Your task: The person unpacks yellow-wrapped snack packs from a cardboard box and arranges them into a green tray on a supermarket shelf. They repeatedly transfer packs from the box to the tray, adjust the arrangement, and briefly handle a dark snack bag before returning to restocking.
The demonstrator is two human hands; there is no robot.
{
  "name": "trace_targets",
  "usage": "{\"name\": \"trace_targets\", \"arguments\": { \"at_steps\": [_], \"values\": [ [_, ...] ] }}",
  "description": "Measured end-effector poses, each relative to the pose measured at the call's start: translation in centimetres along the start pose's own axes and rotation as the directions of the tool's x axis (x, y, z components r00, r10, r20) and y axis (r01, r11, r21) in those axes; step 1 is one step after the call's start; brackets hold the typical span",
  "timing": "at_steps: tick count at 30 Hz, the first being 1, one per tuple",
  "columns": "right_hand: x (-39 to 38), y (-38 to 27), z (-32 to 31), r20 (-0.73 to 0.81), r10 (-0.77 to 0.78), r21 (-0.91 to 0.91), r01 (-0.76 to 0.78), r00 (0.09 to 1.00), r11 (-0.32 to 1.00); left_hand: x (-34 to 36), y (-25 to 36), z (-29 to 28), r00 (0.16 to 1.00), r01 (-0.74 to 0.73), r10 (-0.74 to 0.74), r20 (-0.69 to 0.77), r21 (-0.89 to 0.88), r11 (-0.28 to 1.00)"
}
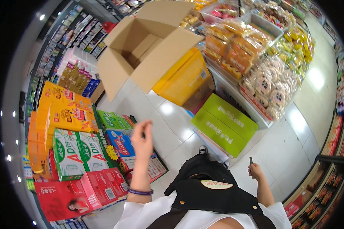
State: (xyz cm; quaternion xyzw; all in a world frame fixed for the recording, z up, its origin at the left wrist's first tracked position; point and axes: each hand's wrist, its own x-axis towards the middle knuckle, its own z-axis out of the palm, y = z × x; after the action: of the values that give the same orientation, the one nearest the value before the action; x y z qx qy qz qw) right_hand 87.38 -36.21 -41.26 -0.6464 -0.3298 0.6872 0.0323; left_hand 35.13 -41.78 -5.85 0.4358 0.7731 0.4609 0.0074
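My left hand (pixel 142 139) is raised over the floor beside the stacked cartons, its fingers curled together. A small dark spot shows at the fingers, too small to name. Low at my right side, my right hand (pixel 255 170) grips a thin, dark, flat tool (pixel 251 160) shaped like a box cutter, one end pointing up. Ahead of me a brown cardboard box (pixel 156 57) stands with its flaps spread, and bare cardboard shows inside. A yellow carton (pixel 185 78) is right beside it. Neither hand touches the box.
Left stand stacks of orange cartons (pixel 70 108), green-and-white drink cartons (pixel 80 150) and pink-red boxes (pixel 101 187). A lime-green carton (pixel 225 124) stands near my feet. Bagged snacks (pixel 269 86) fill a display at the right. Tiled floor (pixel 172 126) lies between; shelves (pixel 313 194) line the far right.
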Motion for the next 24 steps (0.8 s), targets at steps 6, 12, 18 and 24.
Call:
{"name": "trace_targets", "arguments": {
  "at_steps": [6,12,18,24],
  "values": [
    [-11.9,-14.6,5.8,-0.034,-0.405,0.183,0.404,0.914,0.896,6.7,-2.3,-4.4,0.964,0.195,-0.253,-0.083,-0.428,0.883],
    [-15.3,-26.7,15.4,0.018,-0.558,0.454,0.491,0.830,0.744,9.8,-3.1,-2.7,0.988,-0.152,0.150,-0.024,-0.171,0.974],
    [-18.0,-31.6,21.5,0.196,-0.608,0.512,0.448,0.769,0.733,20.5,2.5,-4.2,0.671,-0.738,0.699,0.248,0.308,0.600],
    [-20.3,-29.5,23.1,0.225,-0.604,0.419,0.484,0.764,0.768,23.0,-2.3,0.2,0.769,-0.632,0.449,0.455,0.428,0.646]
  ]
}}
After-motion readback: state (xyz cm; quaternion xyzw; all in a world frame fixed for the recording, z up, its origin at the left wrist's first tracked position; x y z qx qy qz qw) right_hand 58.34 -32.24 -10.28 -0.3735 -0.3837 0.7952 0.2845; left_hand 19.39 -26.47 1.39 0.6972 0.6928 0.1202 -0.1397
